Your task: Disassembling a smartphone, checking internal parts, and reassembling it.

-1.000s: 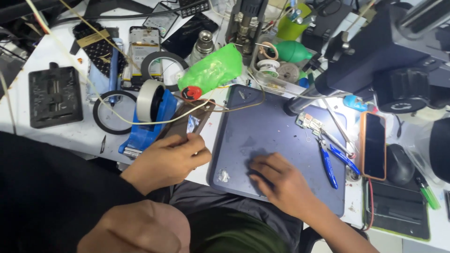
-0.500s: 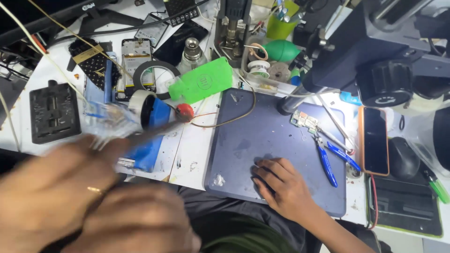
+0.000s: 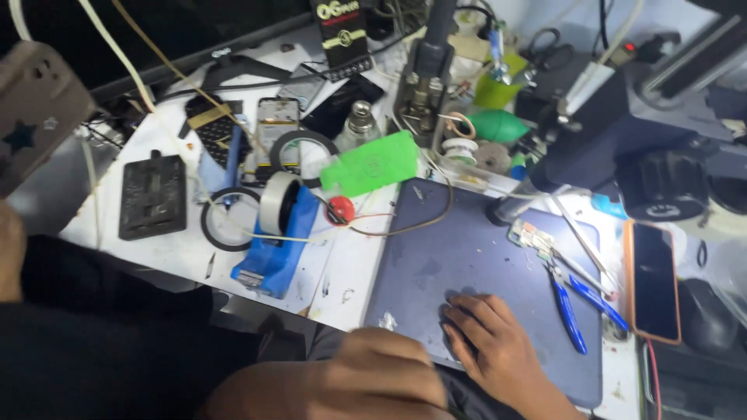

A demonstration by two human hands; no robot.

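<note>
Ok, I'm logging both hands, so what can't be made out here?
Head view:
Grey object, top left: blurred, cut by the edge.
Brown shape, bottom edge: blurred, perhaps a hand.
Anything under the right hand on the mat: hidden by it.

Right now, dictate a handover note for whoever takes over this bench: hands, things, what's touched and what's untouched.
Right hand: open and flat on the grey-blue work mat, holding nothing.
Left hand: only a sliver at the left edge, grip unclear.
On the mat: blue-handled cutters beside a small circuit board, both untouched.
A phone in an orange case lies right of the mat, and a blue tape dispenser left of it.
</note>
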